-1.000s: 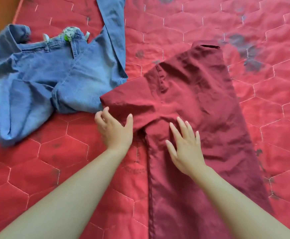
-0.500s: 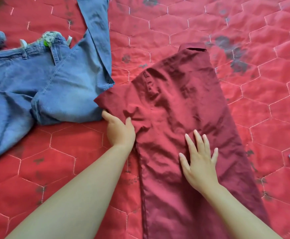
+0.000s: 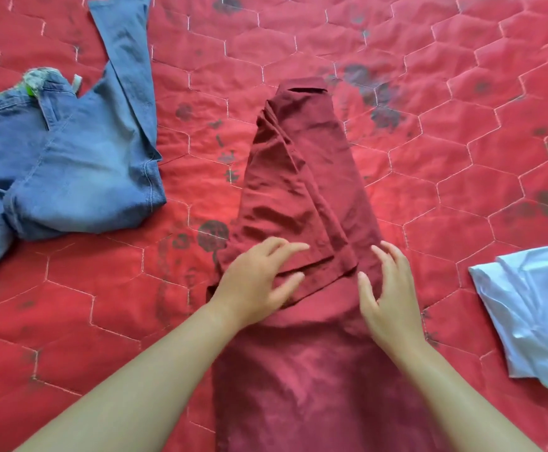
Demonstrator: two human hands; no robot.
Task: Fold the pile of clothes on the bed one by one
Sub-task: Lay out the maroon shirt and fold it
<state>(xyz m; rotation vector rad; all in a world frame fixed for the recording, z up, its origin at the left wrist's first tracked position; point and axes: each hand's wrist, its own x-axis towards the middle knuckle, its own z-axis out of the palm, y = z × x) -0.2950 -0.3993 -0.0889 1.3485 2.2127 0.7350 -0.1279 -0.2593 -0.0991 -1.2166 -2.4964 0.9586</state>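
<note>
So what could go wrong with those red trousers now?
The layer folded over the maroon trousers lies creased and slanted under the left hand, so flattening it may press wrinkles in. Its edges do not line up near the right hand, so the next fold may come out crooked.

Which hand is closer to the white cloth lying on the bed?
Right. The right hand touches the maroon garment, nearest the white cloth; the left hand presses it farther away.

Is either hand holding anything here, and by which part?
Nothing is gripped. The left hand and right hand lie open on the maroon trousers, near the folded flap's lower edge.
</note>
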